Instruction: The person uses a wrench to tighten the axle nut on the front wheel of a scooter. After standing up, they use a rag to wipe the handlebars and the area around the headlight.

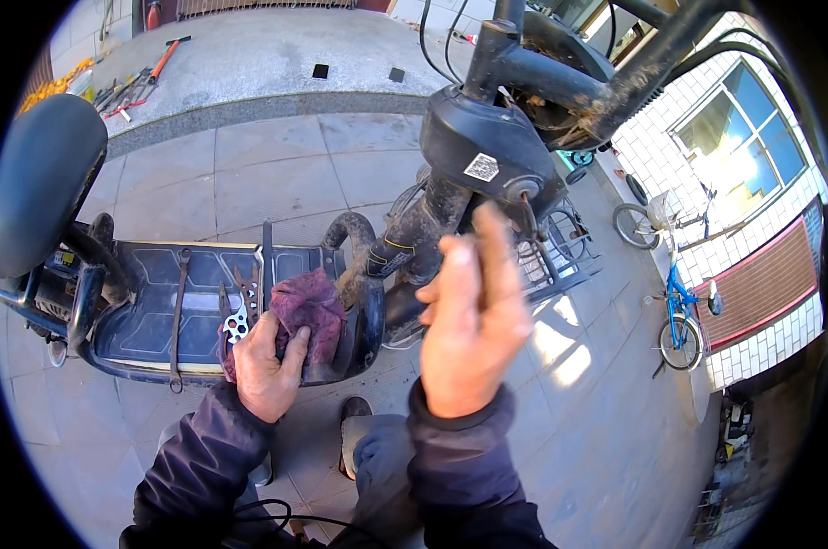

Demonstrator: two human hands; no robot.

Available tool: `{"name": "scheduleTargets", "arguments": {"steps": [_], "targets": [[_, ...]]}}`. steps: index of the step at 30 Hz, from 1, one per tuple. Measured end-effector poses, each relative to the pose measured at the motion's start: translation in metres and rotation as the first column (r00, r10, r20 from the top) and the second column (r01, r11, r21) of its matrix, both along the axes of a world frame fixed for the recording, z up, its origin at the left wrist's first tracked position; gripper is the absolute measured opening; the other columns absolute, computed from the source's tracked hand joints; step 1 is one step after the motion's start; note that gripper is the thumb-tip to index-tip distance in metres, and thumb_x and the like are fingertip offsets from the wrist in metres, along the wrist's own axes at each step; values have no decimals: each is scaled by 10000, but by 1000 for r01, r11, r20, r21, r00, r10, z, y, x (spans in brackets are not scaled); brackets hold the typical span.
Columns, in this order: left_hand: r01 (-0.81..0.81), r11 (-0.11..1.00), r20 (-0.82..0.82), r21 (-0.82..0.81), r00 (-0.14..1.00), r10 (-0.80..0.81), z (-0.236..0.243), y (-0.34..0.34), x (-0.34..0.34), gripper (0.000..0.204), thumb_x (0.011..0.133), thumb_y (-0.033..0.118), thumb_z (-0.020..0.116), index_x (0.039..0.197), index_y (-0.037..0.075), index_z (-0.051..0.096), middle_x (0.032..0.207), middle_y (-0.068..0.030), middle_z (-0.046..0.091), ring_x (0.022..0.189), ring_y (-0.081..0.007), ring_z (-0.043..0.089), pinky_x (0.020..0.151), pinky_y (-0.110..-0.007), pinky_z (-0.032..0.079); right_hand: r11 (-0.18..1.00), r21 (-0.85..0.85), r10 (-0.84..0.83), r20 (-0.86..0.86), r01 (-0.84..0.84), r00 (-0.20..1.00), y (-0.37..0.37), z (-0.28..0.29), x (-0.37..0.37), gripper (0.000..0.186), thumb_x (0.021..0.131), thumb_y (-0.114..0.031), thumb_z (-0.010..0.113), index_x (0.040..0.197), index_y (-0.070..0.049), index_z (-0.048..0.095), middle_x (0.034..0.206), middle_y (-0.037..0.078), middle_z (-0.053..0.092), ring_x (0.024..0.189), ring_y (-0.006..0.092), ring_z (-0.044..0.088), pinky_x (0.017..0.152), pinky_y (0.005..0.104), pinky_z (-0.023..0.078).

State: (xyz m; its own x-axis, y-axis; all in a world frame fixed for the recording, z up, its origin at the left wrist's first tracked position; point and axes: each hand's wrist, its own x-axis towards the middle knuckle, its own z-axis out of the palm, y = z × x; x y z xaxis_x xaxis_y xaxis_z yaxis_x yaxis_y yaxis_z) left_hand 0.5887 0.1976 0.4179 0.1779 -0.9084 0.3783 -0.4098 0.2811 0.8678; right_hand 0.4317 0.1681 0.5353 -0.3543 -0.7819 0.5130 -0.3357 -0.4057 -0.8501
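Gripping a bunched maroon cloth [310, 309]: that's the left hand [266, 373], both around 8 o'clock, 12 being straight ahead of the person. Thumb presses on top of the cloth, fingers curled at its near side. Cloth sits at the front end of the scooter footboard [139, 352]; can't tell whether it's touching the surface below.

Right hand [469, 348] is up between 4 and 5, well apart from the cloth. Fingers extended, nothing seen in it. Motion blur on the fingertips. It overlaps the steering column area in view; contact unclear.

Loose on the footboard, left of the cloth: long dark wrench [180, 316], lying crosswise at 9 o'clock, farthest from the left hand. Silver perforated tool [236, 322] just beside that hand. Flat metal bar [268, 256] crosswise, just beyond the cloth.

Scooter front: black housing [487, 151] at 1 o'clock, white patterned sticker [481, 166] on it. Black seat [46, 188] between 9 and 10.

Background: hammer [164, 62] with orange-red handle on the concrete step [249, 59], 10 o'clock. Blue bicycle [679, 306] at 3, window [741, 119] at 2.
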Motion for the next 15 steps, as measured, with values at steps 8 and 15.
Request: {"name": "scheduleTargets", "arguments": {"steps": [8,15], "targets": [[21,1000,11,15,1000,-22,-16,0,-15,195,841,110,672,949,-24,581,817,-233,638,746,-390,648,650,-373,502,1000,-15,-23,-214,20,977,-63,53,-19,660,907,-136,535,1436,127,240,683,96,665,505,120,574,461,267,457],[99,992,51,81,993,-104,-9,8,-15,208,838,121,675,951,-27,583,801,-229,639,737,-378,657,643,-366,505,994,-34,-110,-456,107,883,-73,62,-29,657,884,-114,543,1430,125,266,657,117,666,595,162,653,556,281,498]]}}
